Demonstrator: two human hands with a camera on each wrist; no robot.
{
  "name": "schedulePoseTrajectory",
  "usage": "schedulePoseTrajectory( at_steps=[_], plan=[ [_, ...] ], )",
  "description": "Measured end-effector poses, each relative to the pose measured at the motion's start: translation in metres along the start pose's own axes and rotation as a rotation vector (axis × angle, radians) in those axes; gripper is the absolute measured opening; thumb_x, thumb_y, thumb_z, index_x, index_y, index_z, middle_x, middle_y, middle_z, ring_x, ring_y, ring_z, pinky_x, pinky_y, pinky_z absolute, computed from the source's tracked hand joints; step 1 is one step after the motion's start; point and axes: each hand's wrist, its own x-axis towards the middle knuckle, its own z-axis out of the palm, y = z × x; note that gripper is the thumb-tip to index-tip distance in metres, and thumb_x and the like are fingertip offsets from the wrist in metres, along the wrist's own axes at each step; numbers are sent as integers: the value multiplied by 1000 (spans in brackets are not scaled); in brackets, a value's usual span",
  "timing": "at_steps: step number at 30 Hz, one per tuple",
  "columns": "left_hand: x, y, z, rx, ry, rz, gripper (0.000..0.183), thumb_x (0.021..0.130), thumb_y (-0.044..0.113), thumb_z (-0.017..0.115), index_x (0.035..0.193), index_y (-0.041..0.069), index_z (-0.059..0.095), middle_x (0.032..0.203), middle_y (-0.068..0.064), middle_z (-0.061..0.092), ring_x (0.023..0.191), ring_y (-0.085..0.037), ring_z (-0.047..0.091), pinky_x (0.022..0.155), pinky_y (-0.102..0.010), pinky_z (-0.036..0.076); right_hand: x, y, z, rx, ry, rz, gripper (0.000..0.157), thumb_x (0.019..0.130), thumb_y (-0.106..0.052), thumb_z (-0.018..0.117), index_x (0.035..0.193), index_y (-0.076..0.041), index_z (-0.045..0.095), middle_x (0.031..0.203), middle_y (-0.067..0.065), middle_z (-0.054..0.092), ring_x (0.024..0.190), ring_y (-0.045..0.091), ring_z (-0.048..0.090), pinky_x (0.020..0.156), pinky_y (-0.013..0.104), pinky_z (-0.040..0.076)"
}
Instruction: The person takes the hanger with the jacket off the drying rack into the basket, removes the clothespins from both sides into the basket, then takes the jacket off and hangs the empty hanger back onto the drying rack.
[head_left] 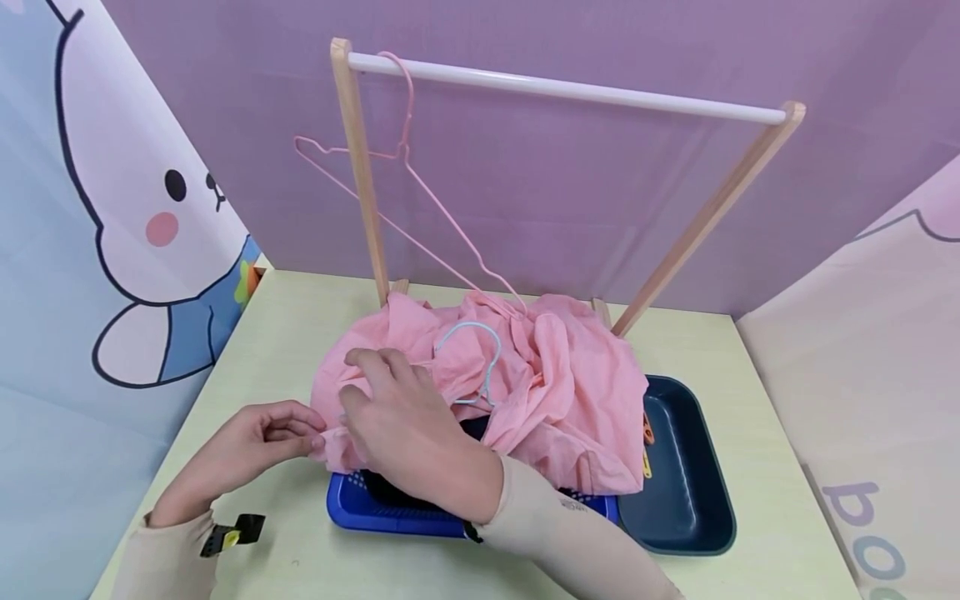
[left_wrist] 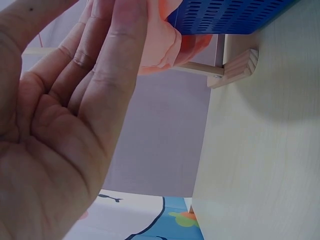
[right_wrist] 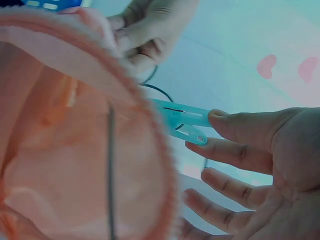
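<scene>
A pink garment (head_left: 577,383) lies bunched over a blue basket (head_left: 397,521). My left hand (head_left: 255,437) pinches the garment's left edge between thumb and fingertips. Over the cloth, my right hand (head_left: 408,425) bends downward. The right wrist view shows that hand pinching a light-blue clip (right_wrist: 187,117) by its two ends, thumb on one and index finger on the other. Its far end meets the garment's gathered edge (right_wrist: 150,115), which partly hides it. The hook of a light-blue hanger (head_left: 498,346) rises from the folds in the middle; cloth covers much of the hanger.
Behind the garment stands a wooden rack with a white rail (head_left: 570,86). A pink hanger (head_left: 450,221) hangs from its left end. A dark green tray (head_left: 682,467) with orange and yellow items stands right of the basket. Dark cloth (head_left: 397,493) shows inside the basket.
</scene>
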Motion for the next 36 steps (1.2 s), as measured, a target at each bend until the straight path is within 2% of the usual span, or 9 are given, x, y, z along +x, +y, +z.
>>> schedulePoseTrajectory(
  at_steps=[4, 10, 14, 19, 22, 25, 29, 33, 36],
  plan=[
    [0, 1, 0, 4, -1, 0, 26, 96, 11, 69, 116, -4, 64, 97, -10, 73, 88, -23, 72, 79, -34, 59, -11, 3, -15, 44, 41, -1, 21, 98, -31, 62, 110, -14, 67, 139, 7, 47, 123, 27, 47, 96, 38, 48],
    [0, 3, 0, 20, 6, -8, 25, 96, 12, 69, 115, -4, 65, 97, -10, 73, 87, -23, 72, 78, -32, 59, -33, 15, -38, 181, 213, -22, 27, 94, -26, 70, 117, -13, 66, 127, 6, 57, 118, 22, 54, 97, 33, 47],
    [0, 3, 0, 26, 8, -15, 25, 95, 12, 70, 114, -3, 65, 96, -10, 73, 86, -23, 72, 77, -31, 59, -50, 30, -51, 262, 278, -23, 30, 95, -27, 72, 121, -12, 67, 120, 5, 58, 110, 18, 56, 92, 29, 49],
    [1, 1, 0, 19, 1, -10, 24, 95, 11, 70, 114, -3, 65, 96, -10, 73, 87, -23, 72, 78, -31, 59, -73, 54, -60, 329, 350, 42, 29, 91, -24, 76, 116, -11, 70, 106, 3, 61, 94, 15, 59, 79, 25, 53],
    [1, 0, 0, 18, -1, -8, 24, 95, 11, 70, 114, -3, 65, 96, -10, 73, 87, -23, 72, 78, -33, 59, -89, 71, -61, 332, 401, 61, 29, 95, -30, 71, 115, -8, 70, 103, 3, 63, 88, 15, 58, 72, 25, 53],
    [1, 1, 0, 18, 1, -11, 25, 95, 12, 70, 114, -3, 65, 97, -10, 73, 87, -23, 72, 78, -32, 59, -105, 89, -62, 325, 435, 80, 38, 100, -38, 62, 117, -5, 69, 101, 3, 65, 82, 14, 61, 66, 25, 54],
    [1, 1, 0, 16, 3, -13, 25, 94, 12, 71, 114, -3, 66, 97, -10, 73, 87, -23, 72, 79, -32, 59, -129, 112, -61, 291, 436, 145, 44, 102, -46, 54, 116, -6, 69, 94, 0, 65, 72, 12, 62, 57, 21, 52],
    [0, 1, 0, 20, 3, -4, 25, 95, 12, 71, 114, -3, 65, 96, -10, 73, 87, -23, 72, 78, -34, 59, -155, 134, -59, 251, 378, 257, 30, 92, -28, 74, 115, -9, 70, 90, -2, 64, 70, 10, 60, 57, 17, 48],
    [0, 0, 1, 16, 2, 3, 25, 95, 11, 70, 114, -4, 65, 97, -11, 73, 87, -23, 72, 78, -35, 59, -174, 149, -57, 231, 316, 367, 35, 81, -11, 82, 114, -9, 71, 87, -5, 63, 69, 7, 58, 59, 15, 47]
  ],
)
